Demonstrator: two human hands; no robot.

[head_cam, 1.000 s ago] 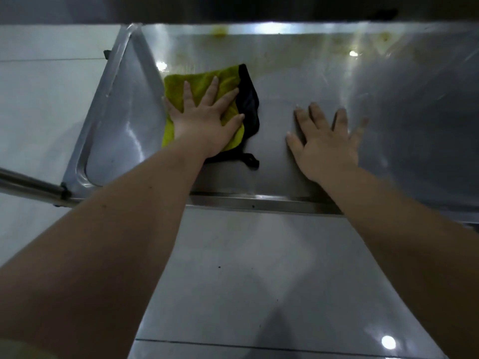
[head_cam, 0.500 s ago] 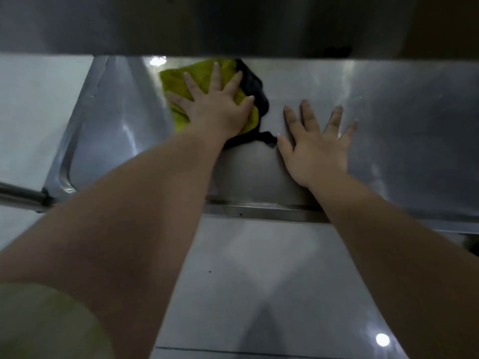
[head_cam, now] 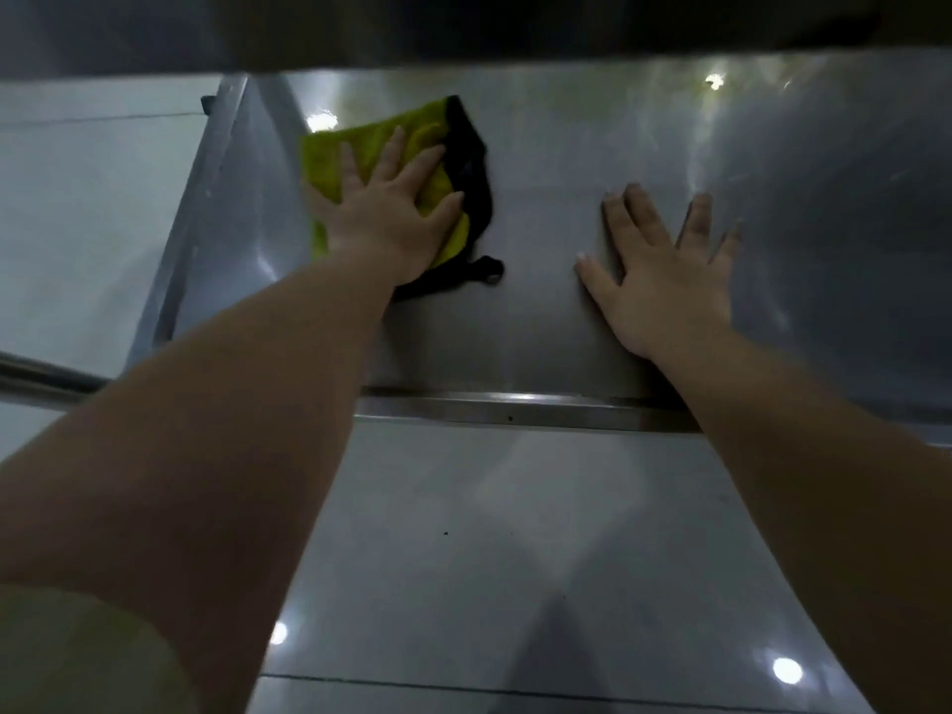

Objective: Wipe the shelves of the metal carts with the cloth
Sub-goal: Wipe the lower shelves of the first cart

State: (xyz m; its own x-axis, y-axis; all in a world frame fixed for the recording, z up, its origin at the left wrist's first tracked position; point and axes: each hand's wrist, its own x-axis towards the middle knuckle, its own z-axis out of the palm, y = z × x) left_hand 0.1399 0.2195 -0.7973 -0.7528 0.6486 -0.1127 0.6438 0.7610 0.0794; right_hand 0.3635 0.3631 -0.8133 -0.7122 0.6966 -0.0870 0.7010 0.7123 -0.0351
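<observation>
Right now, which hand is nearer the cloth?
Left. The left hand presses flat on the cloth; the right hand lies flat on the bare shelf, apart to the cloth's right.

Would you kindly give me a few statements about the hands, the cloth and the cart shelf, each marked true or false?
1. The left hand presses flat, fingers spread, on the cloth. True.
2. The right hand holds a second cloth. False: it rests bare, fingers spread, on the shelf.
3. The cloth lies near the left end of the shelf. True.
4. The cloth is one colour throughout. False: it is yellow-green with a black part along its right side.
5. The two hands touch each other. False: they are apart, with bare shelf between them.
</observation>
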